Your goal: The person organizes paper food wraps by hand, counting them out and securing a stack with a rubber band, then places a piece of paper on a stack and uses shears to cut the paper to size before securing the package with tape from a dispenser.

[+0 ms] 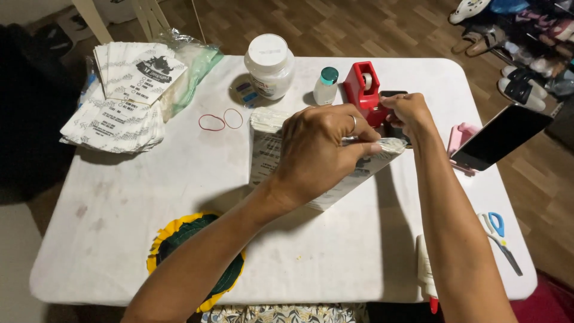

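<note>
Hands at work over a white rectangular bench [119, 209] with rounded corners. Left hand [317, 149] pressed flat over a white printed paper packet [269, 152] lying at the bench's middle, fingers curled down and pinching its folded top edge, a ring on one finger. Right hand [409, 110] just beyond, fingers closed narrowly on the packet's far corner, right beside a red plastic tape dispenser [360, 90]. Behind the packet: a small clear bottle with a teal cap [326, 85] and a squat white jar with a white lid [269, 66]. Two red rubber bands [221, 121] lying loose to the left. Far left corner: a stack of similar printed white paper bags [119, 101] against a clear plastic bag [194, 63]. Right side: a dark phone on a pink stand [499, 137]; blue-handled scissors [499, 236] near the edge. Near edge: a round yellow and dark green cloth piece [179, 239].
</note>
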